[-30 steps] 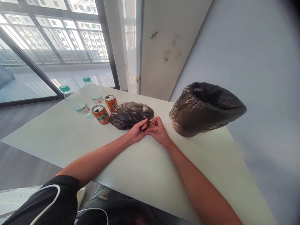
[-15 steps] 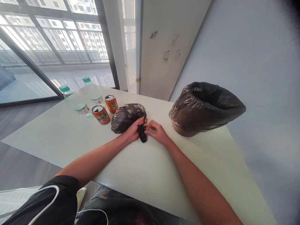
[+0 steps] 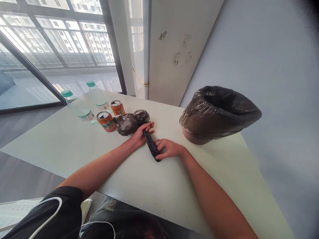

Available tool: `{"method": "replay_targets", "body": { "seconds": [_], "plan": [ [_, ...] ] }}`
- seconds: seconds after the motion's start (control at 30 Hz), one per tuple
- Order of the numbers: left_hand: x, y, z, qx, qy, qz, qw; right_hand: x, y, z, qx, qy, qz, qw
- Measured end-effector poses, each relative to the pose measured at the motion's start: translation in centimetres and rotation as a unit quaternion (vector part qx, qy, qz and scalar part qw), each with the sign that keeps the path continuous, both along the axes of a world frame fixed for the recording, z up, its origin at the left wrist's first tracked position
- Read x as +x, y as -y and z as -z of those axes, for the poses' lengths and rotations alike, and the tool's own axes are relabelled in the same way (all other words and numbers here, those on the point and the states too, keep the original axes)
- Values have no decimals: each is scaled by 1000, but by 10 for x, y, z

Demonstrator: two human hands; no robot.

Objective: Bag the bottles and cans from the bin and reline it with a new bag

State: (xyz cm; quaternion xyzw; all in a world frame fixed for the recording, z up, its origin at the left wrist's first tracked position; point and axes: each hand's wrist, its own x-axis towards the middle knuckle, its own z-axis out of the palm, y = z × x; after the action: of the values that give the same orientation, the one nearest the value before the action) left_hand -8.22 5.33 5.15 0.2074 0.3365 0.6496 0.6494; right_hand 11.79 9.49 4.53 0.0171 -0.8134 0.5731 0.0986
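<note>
A black plastic bag [image 3: 128, 124] lies crumpled on the white table, part of it bulging and part twisted into a long strip pointing toward me. My left hand [image 3: 141, 134] is closed around the bag where the bulge meets the strip. The strip's near end is pinched by my right hand [image 3: 168, 149], its thumb below and fingers above. Just left of the bulge, close to it, stands an orange can [image 3: 106, 121]; a second orange can [image 3: 117, 108] is behind it. Both cans have opened tops.
Two clear bottles with green caps, a nearer bottle [image 3: 78, 108] and a farther bottle [image 3: 98, 96], stand left of the cans. At the right, a bin [image 3: 191, 136] lined with a black bag [image 3: 211, 122] stands on the table [image 3: 139, 186] near the wall.
The twisted strip is longer, drawn toward me and to the right. The bulging part looks smaller and flatter. My right hand has moved down and now grips the strip's end.
</note>
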Motion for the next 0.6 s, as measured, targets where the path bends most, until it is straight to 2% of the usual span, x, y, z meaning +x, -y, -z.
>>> {"method": "replay_targets", "body": {
  "seconds": [0.1,0.17,0.23,0.3,0.37,0.5,0.6],
  "plan": [
    [-6,-2,-4,1,57,1,998,-1,1,-3,19,4,-52,998],
    [-9,-3,-7,3,80,-9,997,-1,2,-4,-1,16,-35,999],
    [-11,-4,-8,-2,82,-22,996,-3,3,-4,-59,7,38,998],
    [-10,-3,-9,-10,76,-25,997,-5,4,-4,-122,-17,138,983],
    [-6,-2,-8,-16,73,-11,997,-8,7,-3,-158,-30,197,967],
    [2,1,-5,-24,64,51,996,-13,10,3,-178,20,167,969],
    [2,1,-4,-15,56,52,997,-10,10,7,-143,41,142,979]
  ]
}}
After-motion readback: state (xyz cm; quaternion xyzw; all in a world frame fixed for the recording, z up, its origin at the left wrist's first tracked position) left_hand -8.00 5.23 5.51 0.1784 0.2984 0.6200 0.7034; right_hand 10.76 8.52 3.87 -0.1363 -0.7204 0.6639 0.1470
